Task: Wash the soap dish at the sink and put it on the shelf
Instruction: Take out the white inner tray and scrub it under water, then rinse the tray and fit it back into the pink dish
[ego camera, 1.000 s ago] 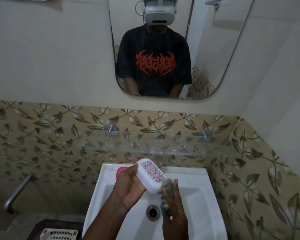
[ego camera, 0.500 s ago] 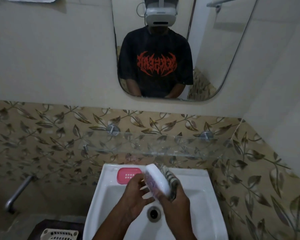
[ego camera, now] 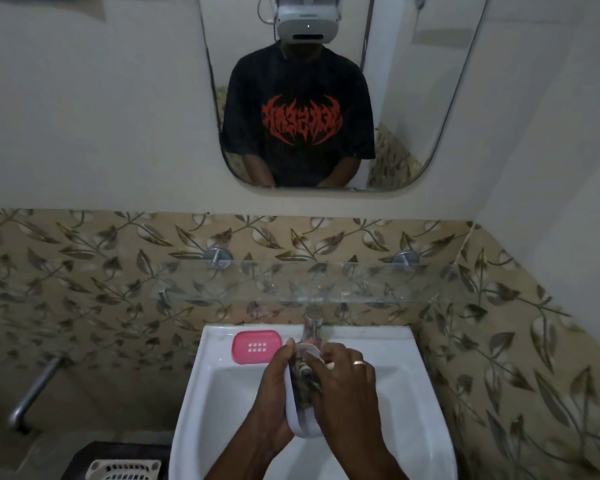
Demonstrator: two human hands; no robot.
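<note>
Over the white sink (ego camera: 426, 410) I hold a white soap dish part (ego camera: 300, 420) on its edge, its hollow turned to the right. My left hand (ego camera: 274, 393) grips its left side. My right hand (ego camera: 347, 386), with a ring on one finger, presses a dark striped scrubber (ego camera: 303, 374) into the hollow. The pink perforated tray (ego camera: 255, 346) of the soap dish lies on the sink's back rim at the left. A glass shelf (ego camera: 378, 282) runs along the wall above the sink, with nothing on it.
A chrome tap (ego camera: 312, 327) stands at the sink's back, just behind my hands. A mirror (ego camera: 430, 98) hangs above the shelf. A metal pipe (ego camera: 32, 393) juts from the left wall, and a white plastic basket (ego camera: 122, 469) sits low at the left.
The white dish part has turned from face up to standing on its edge and dropped lower into the basin. My right hand has come up and pushed the scrubber into it.
</note>
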